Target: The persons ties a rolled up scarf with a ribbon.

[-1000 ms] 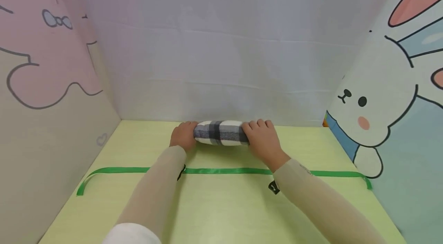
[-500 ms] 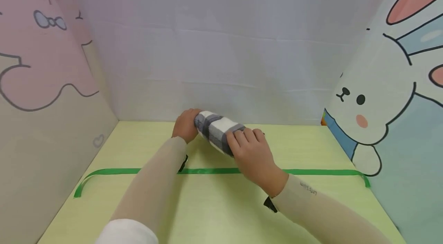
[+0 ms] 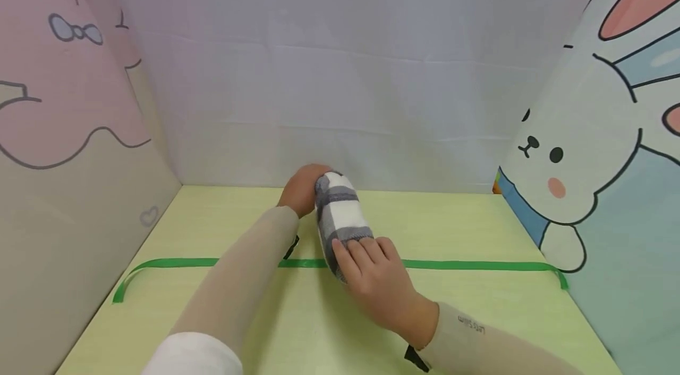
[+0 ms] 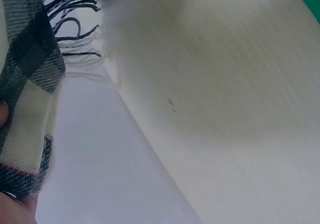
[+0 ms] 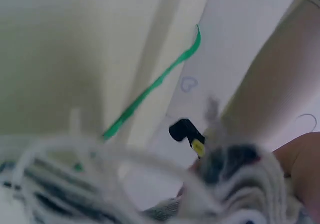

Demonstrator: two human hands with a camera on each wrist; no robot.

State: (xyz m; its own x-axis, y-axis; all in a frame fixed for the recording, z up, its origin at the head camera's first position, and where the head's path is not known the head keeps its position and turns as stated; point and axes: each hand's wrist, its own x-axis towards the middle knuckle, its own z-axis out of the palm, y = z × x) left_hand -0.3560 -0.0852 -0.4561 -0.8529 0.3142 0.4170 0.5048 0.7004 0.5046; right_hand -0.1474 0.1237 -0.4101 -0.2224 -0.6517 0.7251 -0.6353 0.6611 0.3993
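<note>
The right hand (image 3: 379, 289) curled its fingers round one end of a fringed plaid scarf (image 3: 342, 206); the left hand (image 3: 304, 191) gripped the other, most fingers hidden from me

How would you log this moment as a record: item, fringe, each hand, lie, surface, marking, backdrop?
Item: rolled plaid scarf, grey and white
Fringe: visible in both wrist views
Left hand: grips the scarf's far end
Right hand: grips its near end
Lie: lengthwise, pointing away from the person
Surface: pale yellow-green table
Marking: green ribbon across the table, partly hidden
Backdrop: white sheet behind, rabbit print at right
</note>
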